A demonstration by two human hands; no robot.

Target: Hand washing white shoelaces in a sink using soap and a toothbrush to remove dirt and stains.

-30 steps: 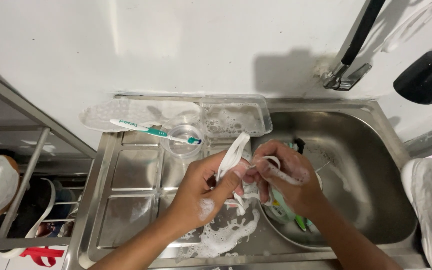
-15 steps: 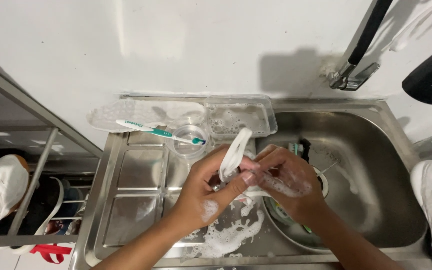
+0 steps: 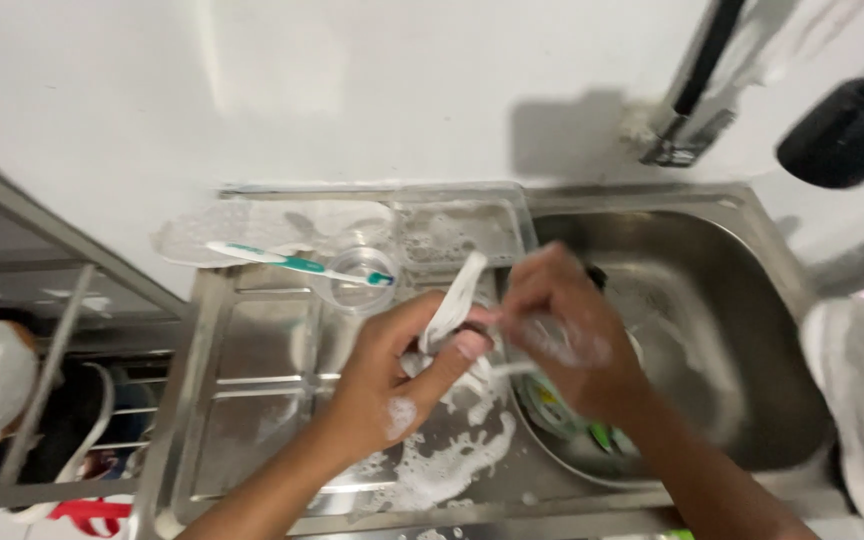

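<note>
Soapy white cloth (image 3: 455,305) is gripped at frame centre by the closed fingers of the left hand (image 3: 402,385) and the right hand (image 3: 562,335), above the steel sink (image 3: 752,300). Foam (image 3: 442,465) is spread over the drainboard (image 3: 252,400) below. Toothbrush (image 3: 297,262) is laid across a clear cup (image 3: 357,280), upper left. White wall (image 3: 352,90) is seen behind.

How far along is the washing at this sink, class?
Done: soap is on; foam lies on the draining board and on both hands. In hand: the left hand grips a white strip, perhaps a shoelace, while the right hand rubs it. Left: rinsing, as suds show and no water runs. The toothbrush rests on a clear cup.
</note>
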